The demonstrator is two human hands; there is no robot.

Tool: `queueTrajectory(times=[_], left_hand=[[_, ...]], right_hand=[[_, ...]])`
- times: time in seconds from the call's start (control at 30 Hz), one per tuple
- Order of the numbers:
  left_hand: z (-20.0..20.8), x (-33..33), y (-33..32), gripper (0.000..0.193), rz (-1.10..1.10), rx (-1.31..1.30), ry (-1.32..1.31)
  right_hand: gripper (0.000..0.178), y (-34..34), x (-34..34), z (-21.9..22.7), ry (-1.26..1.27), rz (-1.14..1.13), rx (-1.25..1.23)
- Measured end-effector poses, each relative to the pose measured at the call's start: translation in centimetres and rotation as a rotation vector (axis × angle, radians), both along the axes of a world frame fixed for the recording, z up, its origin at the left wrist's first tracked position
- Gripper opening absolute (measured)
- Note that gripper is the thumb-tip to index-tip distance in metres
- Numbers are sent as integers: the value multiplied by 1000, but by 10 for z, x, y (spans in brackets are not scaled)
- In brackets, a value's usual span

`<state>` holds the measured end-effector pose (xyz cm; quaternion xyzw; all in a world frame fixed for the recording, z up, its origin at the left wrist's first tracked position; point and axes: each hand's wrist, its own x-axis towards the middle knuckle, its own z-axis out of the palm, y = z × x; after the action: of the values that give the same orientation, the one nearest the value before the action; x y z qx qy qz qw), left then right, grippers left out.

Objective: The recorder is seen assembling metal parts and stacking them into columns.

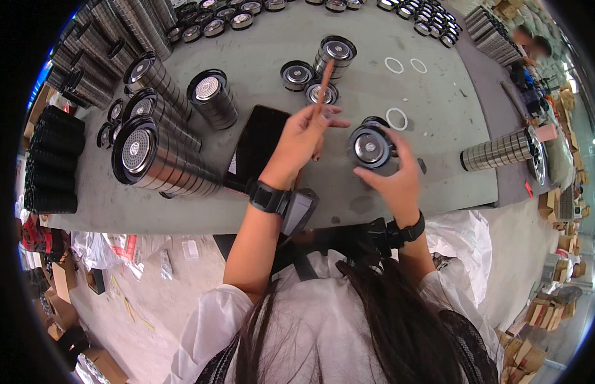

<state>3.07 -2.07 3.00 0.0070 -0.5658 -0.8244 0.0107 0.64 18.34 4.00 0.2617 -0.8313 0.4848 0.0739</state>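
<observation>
Item, centre of frame: round black-and-silver disc part [370, 147], face up, clamped by the fingers of my right hand [393, 179] above the grey table [272, 211] so its face is reachable. Item: thin brownish stick [324, 82], pinched in my left hand [302, 137], tip raised. Stock: loose white rings [396, 119] just right; stacked disc columns [158, 160] left.

My right hand [392, 176] grips a black-rimmed silver disc [369, 148]; my left hand [302, 137] pinches a brown stick [324, 82]. Beyond the disc, white rings [396, 119] dot the grey table [259, 57].
</observation>
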Motion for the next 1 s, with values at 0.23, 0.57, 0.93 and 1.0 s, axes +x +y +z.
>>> queueTrajectory(times=[0.23, 0.57, 0.93, 1.0], left_hand=[[8, 14, -3, 34, 277, 100, 34], [38, 23, 30, 32, 153, 148, 236], [-1, 40, 31, 58, 314, -874, 177], [-23, 45, 36, 57, 376, -1089, 264]], right_hand=[[75, -27, 11, -37, 94, -63, 383], [45, -18, 29, 6, -462, 255, 11], [20, 11, 2, 13, -620, 18, -586], [20, 14, -3, 11, -521, 13, -483]])
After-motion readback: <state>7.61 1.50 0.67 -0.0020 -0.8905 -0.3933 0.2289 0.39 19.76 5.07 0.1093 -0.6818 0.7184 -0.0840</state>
